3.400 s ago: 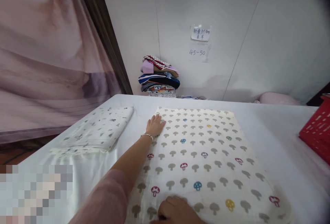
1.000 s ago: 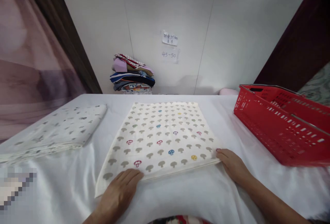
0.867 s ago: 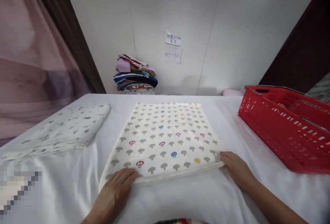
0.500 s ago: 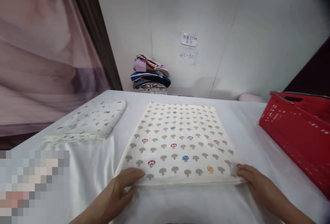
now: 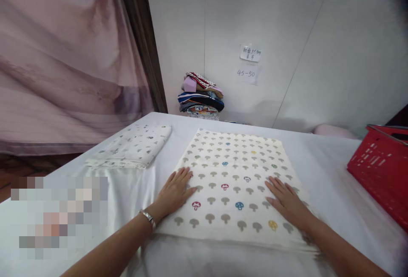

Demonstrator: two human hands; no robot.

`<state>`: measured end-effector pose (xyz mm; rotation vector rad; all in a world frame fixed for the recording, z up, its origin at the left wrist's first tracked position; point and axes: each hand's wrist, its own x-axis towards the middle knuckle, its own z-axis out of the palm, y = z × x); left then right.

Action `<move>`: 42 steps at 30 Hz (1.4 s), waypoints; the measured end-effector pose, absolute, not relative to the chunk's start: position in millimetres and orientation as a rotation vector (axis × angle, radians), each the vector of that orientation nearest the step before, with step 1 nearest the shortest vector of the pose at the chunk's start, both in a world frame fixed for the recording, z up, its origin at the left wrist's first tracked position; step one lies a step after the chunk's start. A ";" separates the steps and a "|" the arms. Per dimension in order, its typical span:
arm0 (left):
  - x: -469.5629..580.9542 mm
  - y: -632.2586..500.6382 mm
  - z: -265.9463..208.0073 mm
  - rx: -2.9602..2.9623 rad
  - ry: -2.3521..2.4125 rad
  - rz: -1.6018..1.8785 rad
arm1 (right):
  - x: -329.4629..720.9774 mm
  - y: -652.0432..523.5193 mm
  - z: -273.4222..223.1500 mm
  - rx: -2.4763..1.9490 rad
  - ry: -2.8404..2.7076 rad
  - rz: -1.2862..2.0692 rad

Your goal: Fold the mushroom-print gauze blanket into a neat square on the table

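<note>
Your left hand (image 5: pixel 174 193) and right hand (image 5: pixel 288 204) lie flat near opposite edges of the mushroom-print cloth (image 5: pixel 234 190) on the white-covered desk (image 5: pixel 321 162), fingers (image 5: pixel 182 175) loosely spread and pinching nothing, so press lightly and evenly to smooth it without dragging its layers
</note>
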<state>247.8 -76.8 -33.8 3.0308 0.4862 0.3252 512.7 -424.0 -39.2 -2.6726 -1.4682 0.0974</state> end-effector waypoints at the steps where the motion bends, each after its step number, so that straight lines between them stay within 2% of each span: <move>1: 245.0 -74.5 -35.9 3.031 0.477 0.312 | 513.2 -427.0 -41.4 -2.688 -1.462 0.118; 9: 293.4 -59.1 -21.7 3.016 0.492 0.292 | 516.9 -400.7 -11.9 -2.679 -1.425 0.363; 14: 374.7 -38.9 -11.1 3.053 0.577 0.159 | 552.3 -328.7 -3.6 -2.626 -1.500 0.253; 20: 400.9 -12.4 -31.6 2.937 0.801 0.136 | 620.2 -310.3 -27.4 -2.866 -1.116 0.207; 25: 408.2 -10.9 -27.9 2.938 0.791 0.076 | 631.1 -307.2 -31.3 -2.877 -1.099 0.193; 33: 494.0 -5.2 -10.1 2.965 0.479 0.013 | 629.6 -209.1 -20.6 -2.699 -1.331 0.289; 42: 500.5 37.3 -23.0 2.784 1.005 0.041 | 688.3 -234.5 -33.8 -2.913 -0.929 0.192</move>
